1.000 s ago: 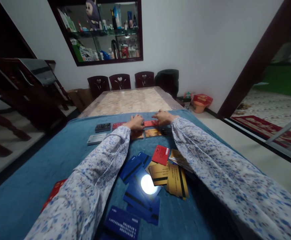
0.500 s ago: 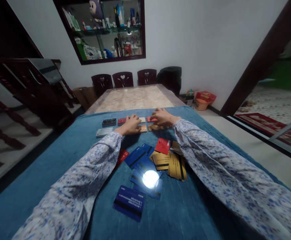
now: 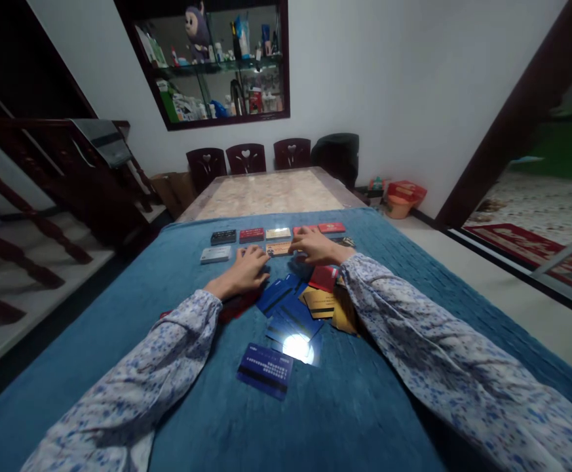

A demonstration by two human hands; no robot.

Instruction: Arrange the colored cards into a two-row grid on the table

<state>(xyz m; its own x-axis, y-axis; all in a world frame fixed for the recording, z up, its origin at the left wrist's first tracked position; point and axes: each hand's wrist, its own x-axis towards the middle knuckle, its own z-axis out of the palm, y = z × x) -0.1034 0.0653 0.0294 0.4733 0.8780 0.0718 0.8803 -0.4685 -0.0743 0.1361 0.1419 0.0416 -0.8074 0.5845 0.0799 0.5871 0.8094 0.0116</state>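
Note:
My left hand (image 3: 246, 269) is palm down over the near side of the card rows, thumb apart from the fingers, with nothing seen in it. The fingers of my right hand (image 3: 315, 244) are spread over the stacks, their tips by the right end of an orange-cream card stack (image 3: 278, 249). Beyond the hands are a black stack (image 3: 223, 236), a dark red stack (image 3: 251, 236), a cream stack (image 3: 278, 233) and a bright red stack (image 3: 331, 227). A silver-white stack (image 3: 215, 254) sits at the left. Part of the near row is hidden under my right hand.
Loose blue cards (image 3: 293, 318), gold cards (image 3: 319, 303) and a red card (image 3: 324, 278) lie overlapping nearer me. A single dark blue card (image 3: 266, 370) carries a bright light spot beside it. The blue cloth (image 3: 354, 406) covers the near table; chairs (image 3: 245, 158) stand beyond.
My left hand has drawn back toward me and left, off the stacks, uncovering the red and orange-cream ones. My right hand has shifted slightly nearer, showing the far red stack. The view has tilted slightly.

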